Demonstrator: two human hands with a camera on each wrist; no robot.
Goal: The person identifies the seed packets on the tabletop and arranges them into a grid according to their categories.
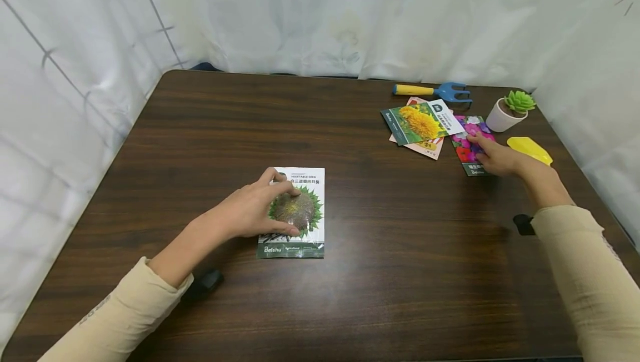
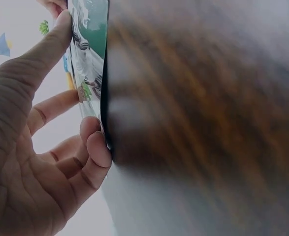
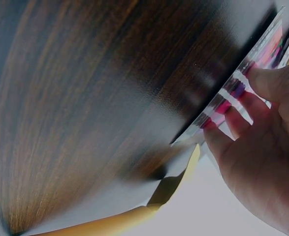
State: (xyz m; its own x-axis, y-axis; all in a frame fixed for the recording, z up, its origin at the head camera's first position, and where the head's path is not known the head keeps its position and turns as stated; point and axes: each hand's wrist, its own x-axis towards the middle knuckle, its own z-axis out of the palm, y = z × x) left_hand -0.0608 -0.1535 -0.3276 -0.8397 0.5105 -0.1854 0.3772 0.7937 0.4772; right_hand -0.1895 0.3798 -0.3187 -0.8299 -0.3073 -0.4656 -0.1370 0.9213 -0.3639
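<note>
A white and green seed packet with a sunflower head picture lies flat near the middle of the table. My left hand rests over its left part, thumb and fingers spread apart. In the left wrist view, the thumb and fingertips touch the left packet. At the right, my right hand touches a seed packet with pink, purple and red flowers. Seen from the right wrist, its thumb and fingertips rest on the face of the flower packet, which lies on the table.
Left of the flower packet, a yellow-flower seed packet overlaps a pale red-and-white packet. Behind lies a small blue hand fork with a yellow handle. A potted succulent and a yellow plastic piece stand near the table's right edge.
</note>
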